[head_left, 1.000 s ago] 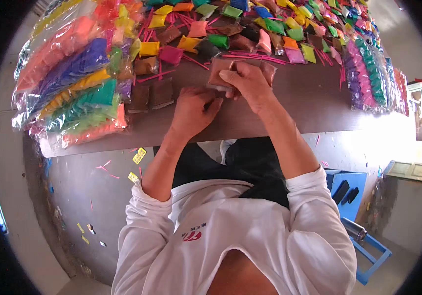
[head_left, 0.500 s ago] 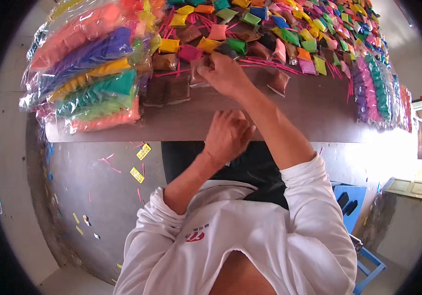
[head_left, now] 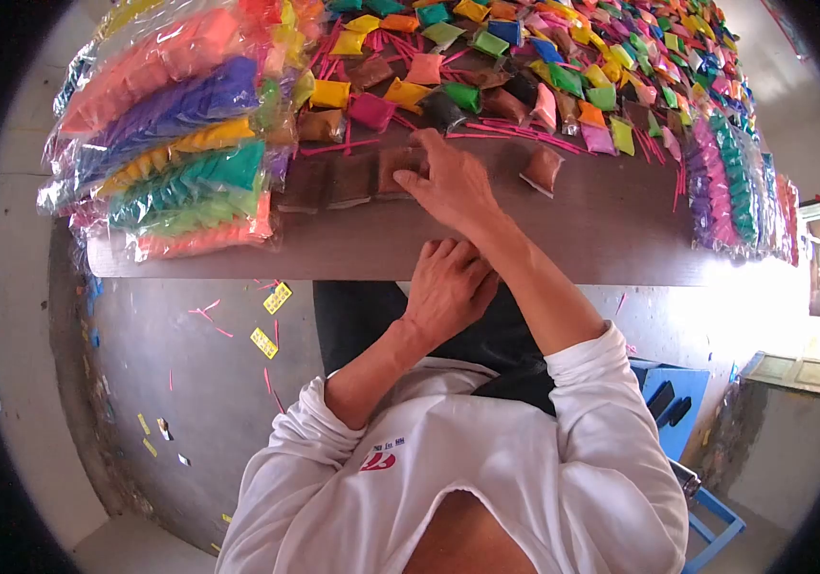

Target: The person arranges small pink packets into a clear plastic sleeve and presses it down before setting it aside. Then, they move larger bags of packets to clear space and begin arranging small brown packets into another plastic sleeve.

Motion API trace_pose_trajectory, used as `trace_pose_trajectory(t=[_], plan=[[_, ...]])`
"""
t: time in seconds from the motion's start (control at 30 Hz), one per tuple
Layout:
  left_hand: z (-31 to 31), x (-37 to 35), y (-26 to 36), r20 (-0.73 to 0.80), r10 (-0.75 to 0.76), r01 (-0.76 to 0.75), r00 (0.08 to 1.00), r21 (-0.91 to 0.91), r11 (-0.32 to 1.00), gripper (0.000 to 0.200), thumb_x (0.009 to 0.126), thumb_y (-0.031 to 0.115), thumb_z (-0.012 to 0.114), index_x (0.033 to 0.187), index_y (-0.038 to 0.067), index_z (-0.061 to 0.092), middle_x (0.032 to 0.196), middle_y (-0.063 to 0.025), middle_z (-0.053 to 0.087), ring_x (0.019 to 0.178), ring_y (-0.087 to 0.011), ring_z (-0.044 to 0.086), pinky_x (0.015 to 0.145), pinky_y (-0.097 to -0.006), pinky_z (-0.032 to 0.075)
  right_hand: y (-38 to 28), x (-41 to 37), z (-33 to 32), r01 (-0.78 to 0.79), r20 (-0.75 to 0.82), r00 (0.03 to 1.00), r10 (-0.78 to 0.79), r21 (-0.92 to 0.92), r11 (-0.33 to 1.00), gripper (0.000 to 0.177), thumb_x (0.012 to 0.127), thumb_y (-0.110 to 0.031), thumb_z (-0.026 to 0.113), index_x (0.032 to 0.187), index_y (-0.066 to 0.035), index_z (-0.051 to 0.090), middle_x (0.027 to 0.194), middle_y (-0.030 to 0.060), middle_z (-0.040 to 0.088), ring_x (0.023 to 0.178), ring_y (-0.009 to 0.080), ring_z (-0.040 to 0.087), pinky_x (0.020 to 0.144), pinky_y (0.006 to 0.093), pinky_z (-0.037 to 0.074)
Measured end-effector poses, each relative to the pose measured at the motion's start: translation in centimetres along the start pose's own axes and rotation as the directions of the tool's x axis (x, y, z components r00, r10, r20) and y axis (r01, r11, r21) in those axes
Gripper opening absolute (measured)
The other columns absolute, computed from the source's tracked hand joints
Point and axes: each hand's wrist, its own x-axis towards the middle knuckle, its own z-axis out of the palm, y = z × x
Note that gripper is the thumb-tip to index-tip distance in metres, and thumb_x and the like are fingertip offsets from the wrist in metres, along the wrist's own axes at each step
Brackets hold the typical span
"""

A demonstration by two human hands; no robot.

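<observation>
Three brown packets lie in a row on the dark table: the left packet [head_left: 305, 185], the middle packet [head_left: 349, 180] and the right packet [head_left: 394, 170]. My right hand [head_left: 455, 182] is at the right packet's right edge, thumb over it and fingers apart, not closed round it. Nearer my body, at the table's front edge, my left hand [head_left: 450, 290] is curled below my right wrist; whatever may be inside its fingers is hidden. To the right, a separate reddish-brown packet [head_left: 543, 170] lies tilted on the table.
Many colourful small packets [head_left: 489, 43] cover the far side of the table [head_left: 611, 225], with pink strips [head_left: 515, 129] among them. Large clear bags of packets [head_left: 180, 163] are stacked at the left; more bagged packets [head_left: 740, 187] stand at the right edge.
My right hand has moved slightly right and its fingers have opened. The brown packet it held now lies flat beside the other two. My left hand has shifted slightly toward my body.
</observation>
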Motion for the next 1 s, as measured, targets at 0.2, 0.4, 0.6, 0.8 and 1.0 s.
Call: trace_pose_trajectory(t=[0.2, 0.4, 0.6, 0.8, 1.0], plan=[[0.2, -0.1, -0.2, 0.063, -0.046, 0.044, 0.997, 0.028, 0.999, 0.018, 0.076, 0.016, 0.072, 0.093, 0.009, 0.069, 0.095, -0.0054, 0.060, 0.088, -0.0260, 0.056, 0.079, -0.0409, 0.040, 0.2, 0.3, 0.3, 0.138, 0.036, 0.990, -0.140, 0.032, 0.990, 0.035, 0.083, -0.031, 0.069, 0.112, -0.012, 0.064, 0.093, 0.0138, 0.070, 0.091, 0.0346, 0.068, 0.078, 0.0454, 0.053], [0.0, -0.1, 0.1, 0.031, -0.020, 0.019, 0.999, 0.053, 0.998, 0.014, 0.075, 0.016, 0.072, 0.086, 0.010, 0.069, 0.091, -0.0050, 0.059, 0.087, -0.0256, 0.055, 0.078, -0.0393, 0.040, 0.1, -0.4, 0.5, 0.125, -0.049, 0.992, -0.120, 0.107, 0.986, 0.030, 0.083, -0.025, 0.069, 0.109, -0.010, 0.066, 0.091, 0.0135, 0.070, 0.088, 0.0318, 0.068, 0.074, 0.0415, 0.053], [0.3, 0.0, 0.5, 0.000, -0.021, 0.021, 1.000, 0.044, 0.999, 0.014, 0.072, 0.012, 0.074, 0.080, 0.008, 0.062, 0.091, -0.0059, 0.058, 0.085, -0.0275, 0.055, 0.074, -0.0415, 0.039, 2.7, -3.7, -0.5, 0.211, -0.311, 0.944, -0.112, 0.306, 0.928, 0.018, 0.081, -0.012, 0.069, 0.098, -0.007, 0.069, 0.086, 0.0136, 0.068, 0.081, 0.0282, 0.068, 0.066, 0.0355, 0.053], [0.6, 0.1, 0.3, -0.057, 0.015, -0.012, 0.998, 0.044, 0.999, 0.019, 0.073, 0.011, 0.074, 0.072, 0.008, 0.055, 0.086, -0.0067, 0.057, 0.081, -0.0277, 0.055, 0.071, -0.0423, 0.039, 7.9, -7.0, -7.3, 0.062, -0.577, 0.813, -0.078, -0.047, 0.997, 0.028, 0.079, -0.014, 0.069, 0.106, -0.007, 0.066, 0.105, 0.0142, 0.064, 0.098, 0.0337, 0.062, 0.084, 0.0431, 0.051], [0.8, 0.1, 0.3, -0.081, 0.040, -0.036, 0.996, 0.060, 0.998, 0.020, 0.074, 0.012, 0.073, 0.071, 0.008, 0.054, 0.085, -0.0057, 0.056, 0.077, -0.0268, 0.055, 0.069, -0.0421, 0.039, 10.1, -7.5, -8.2, -0.033, -0.452, 0.889, -0.067, -0.211, 0.977, 0.048, 0.079, -0.022, 0.075, 0.122, -0.007, 0.059, 0.120, 0.0141, 0.060, 0.115, 0.0352, 0.054, 0.098, 0.0436, 0.044]])
